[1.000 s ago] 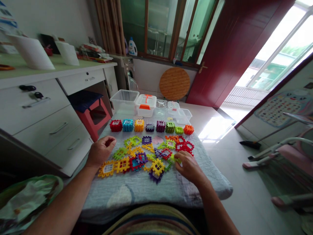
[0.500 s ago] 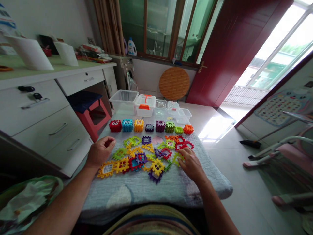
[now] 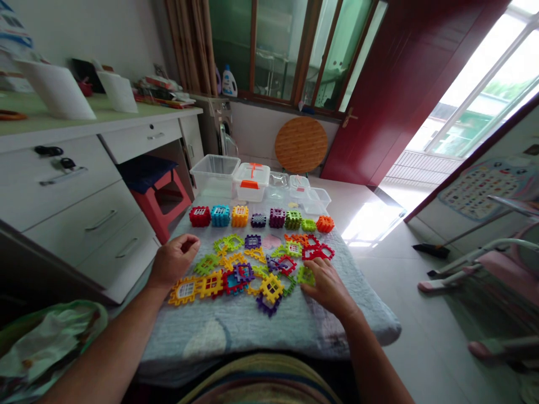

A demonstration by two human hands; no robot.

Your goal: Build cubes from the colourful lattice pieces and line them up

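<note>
Before me stands a pale-blue, cloth-covered table (image 3: 364, 314). My right grip (image 3: 326, 280) bends over a lime-green plastic frame (image 3: 307, 275), right of a yellow plastic windowed square (image 3: 272, 287); whether I pinch it, I cannot tell. My left grip (image 3: 173, 261) curls loosely, its inside hidden.

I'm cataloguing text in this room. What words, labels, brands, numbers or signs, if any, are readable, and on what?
No text can be read.
White plastic bottle with blue cap: label too small.
Pale-blue wall chart with rows of small pictures: any captions too small.
Blue-and-white wall sheet: markings too blurred.
Multicoloured plastic lattice pieces: no lettering visible.
</note>
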